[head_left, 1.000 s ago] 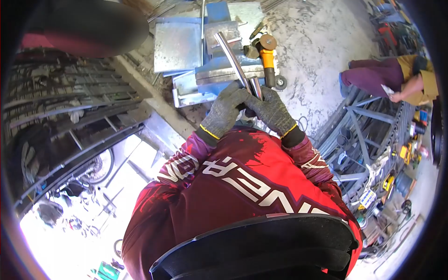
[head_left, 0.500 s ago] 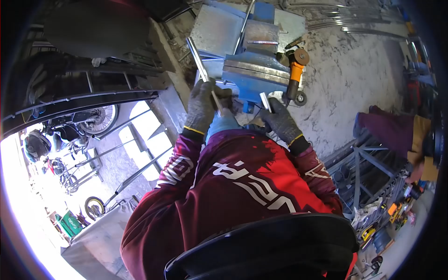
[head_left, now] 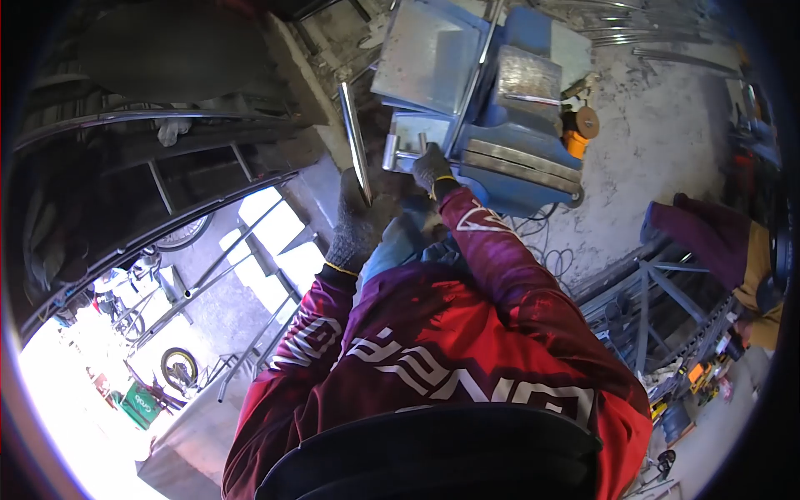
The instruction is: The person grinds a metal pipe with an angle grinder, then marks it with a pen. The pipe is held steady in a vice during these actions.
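In the head view, my left hand (head_left: 357,221), in a dark grey glove, is closed around the lower part of a long shiny metal tube (head_left: 353,137), which points up and away. My right hand (head_left: 432,169), gloved too, reaches to the left of the blue vise (head_left: 521,183). Its fingers are closed at a short metal tube (head_left: 422,141). Just beside them another short metal piece (head_left: 389,153) stands out on a small metal surface. The right fingertips are partly hidden, so the exact grip is hard to see.
An orange angle grinder (head_left: 575,144) lies behind the vise's right end. Flat metal sheets (head_left: 429,58) are at the back. A dark metal frame (head_left: 658,292) stands to the right, and long bars (head_left: 658,54) lie at the far right.
My right hand has moved left across the front of the vise, bringing the short tube to the small metal surface. My left hand still holds the long tube. The view has shifted.
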